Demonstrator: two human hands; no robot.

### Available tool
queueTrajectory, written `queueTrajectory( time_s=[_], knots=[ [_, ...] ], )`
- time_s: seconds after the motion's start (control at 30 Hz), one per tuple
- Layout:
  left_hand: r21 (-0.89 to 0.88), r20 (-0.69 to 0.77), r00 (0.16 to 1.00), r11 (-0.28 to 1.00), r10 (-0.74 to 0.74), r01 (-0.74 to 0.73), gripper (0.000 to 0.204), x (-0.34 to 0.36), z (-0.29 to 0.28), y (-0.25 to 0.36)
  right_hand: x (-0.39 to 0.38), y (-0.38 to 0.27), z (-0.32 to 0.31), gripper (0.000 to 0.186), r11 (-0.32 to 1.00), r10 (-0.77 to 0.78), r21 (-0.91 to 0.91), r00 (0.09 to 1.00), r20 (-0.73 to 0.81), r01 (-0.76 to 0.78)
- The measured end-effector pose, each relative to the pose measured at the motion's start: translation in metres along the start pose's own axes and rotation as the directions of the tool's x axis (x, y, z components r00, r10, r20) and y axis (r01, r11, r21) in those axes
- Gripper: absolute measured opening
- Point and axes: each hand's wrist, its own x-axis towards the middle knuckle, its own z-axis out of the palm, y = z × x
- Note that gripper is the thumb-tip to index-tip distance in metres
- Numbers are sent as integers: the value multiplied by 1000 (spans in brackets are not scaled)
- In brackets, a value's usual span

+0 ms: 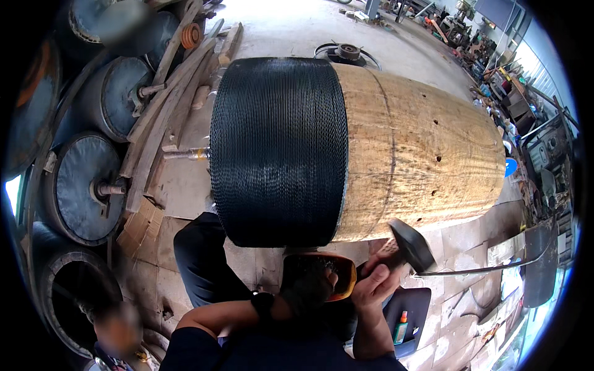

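Before me lies a big roller, its left part wrapped in rows of black, toothed-looking wire (281,154) and its right part bare wood (427,142) with a few dark holes. My right hand (374,285) grips a hammer (413,247), whose dark head is raised just below the wood's near edge. Under the wrapped part sits a yellow-rimmed container (349,278) with small bits inside that I cannot make out. My left hand (309,290), in a dark glove with bare fingertips, reaches into it. Most of its fingers are hidden.
Several metal drums (86,185) are stacked at left beside long wooden beams (176,111). A person (117,334) is at lower left. A dark strip (482,269) stretches from the right toward the hammer. A green bottle (401,329) stands by my right arm. Clutter lines the right wall.
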Motion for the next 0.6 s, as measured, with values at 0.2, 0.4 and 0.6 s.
queueTrajectory(
  time_s=[0.2, 0.4, 0.6],
  knots=[
    [-86, -410, 912, 996, 1, -40, 23, 37, -80, -32, 13, 22, 10, 17, 847, 203, -520, 971, 127, -109],
    [393, -689, 666, 920, 286, 12, 59, 86, -154, -100, 11, 17, 12, 17, 947, -13, -319, 997, 69, 35],
    [493, -721, 595, 867, 355, 79, 53, 107, -160, -132, 2, 17, -2, 12, 958, 170, -254, 976, 134, -132]
  ],
)
